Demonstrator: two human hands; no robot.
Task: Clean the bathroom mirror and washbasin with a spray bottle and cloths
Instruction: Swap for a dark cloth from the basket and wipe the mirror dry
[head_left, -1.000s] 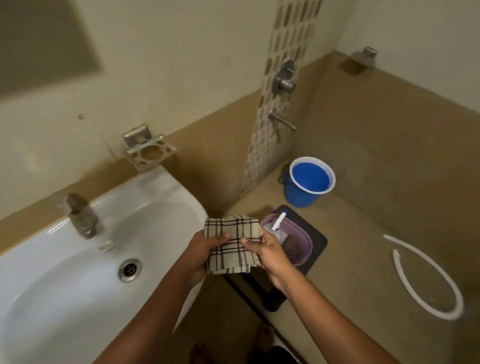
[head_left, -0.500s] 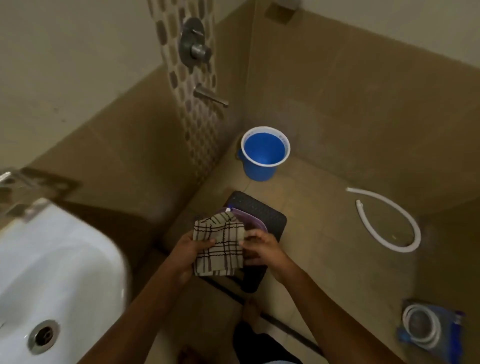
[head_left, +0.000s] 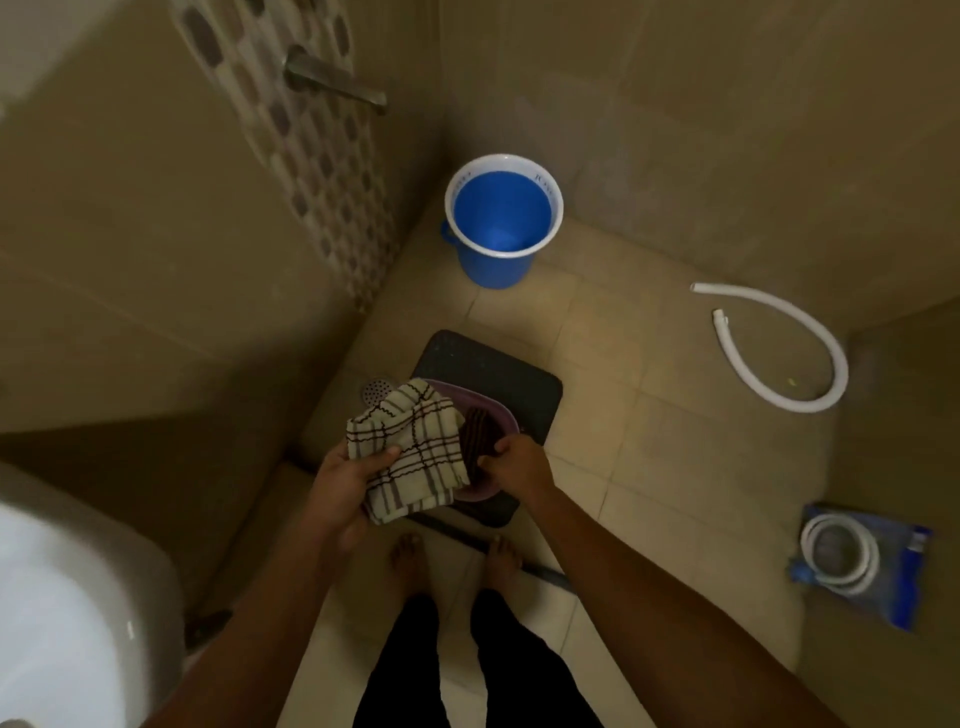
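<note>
Item: checked cloth (head_left: 410, 447), centre frame, bunched and gripped by the left hand (head_left: 345, 480) above the purple basin (head_left: 506, 415) on the dark mat (head_left: 488, 364). Right hand (head_left: 514, 460), fingers curled, reaches into the basin at a dark ribbed cloth (head_left: 472, 431); actual grasp cannot be told. Advised handling: lift one cloth clear of the rim, keep the two apart; washbasin (head_left: 67, 613) lower left

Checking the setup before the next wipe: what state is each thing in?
Checked cloth: crumpled, gripped by left hand.
Right hand: pinching the dark cloth in the purple tub.
Blue bucket: upright; contents unclear.
White hose: loose on floor.
</note>
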